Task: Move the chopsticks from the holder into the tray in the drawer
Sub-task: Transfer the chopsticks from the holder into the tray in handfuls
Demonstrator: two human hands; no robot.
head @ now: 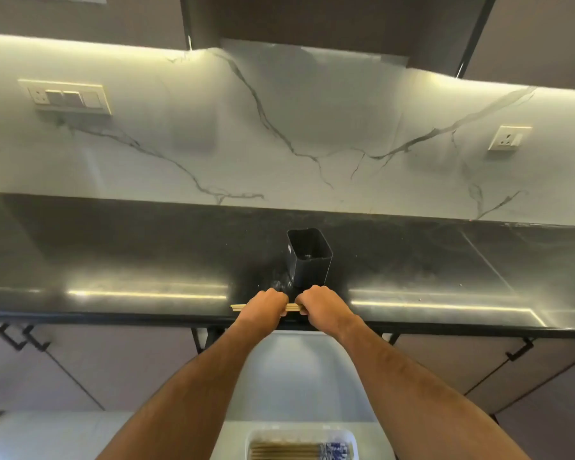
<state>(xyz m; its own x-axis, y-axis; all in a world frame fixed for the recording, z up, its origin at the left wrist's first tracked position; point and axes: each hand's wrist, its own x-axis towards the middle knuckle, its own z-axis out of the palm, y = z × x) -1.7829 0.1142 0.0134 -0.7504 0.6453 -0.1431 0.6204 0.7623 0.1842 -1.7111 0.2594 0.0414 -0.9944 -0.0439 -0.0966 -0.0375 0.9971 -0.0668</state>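
Note:
A bundle of pale wooden chopsticks (239, 307) lies level along the counter's front edge, held by both hands. My left hand (264, 305) is closed around it, and the sticks poke out to the left. My right hand (322, 303) grips the other end, which is hidden. Just behind the hands stands the black square holder (309, 257), upright and looking empty. At the bottom of the view a white tray (352, 438) sits in the open drawer, with several chopsticks with blue patterned ends lying in it.
The dark stone counter (130, 254) runs left to right under a white marble backsplash with two socket plates. The pale drawer (296, 376) stands open below my forearms. Cabinet doors with black handles (520, 351) flank it.

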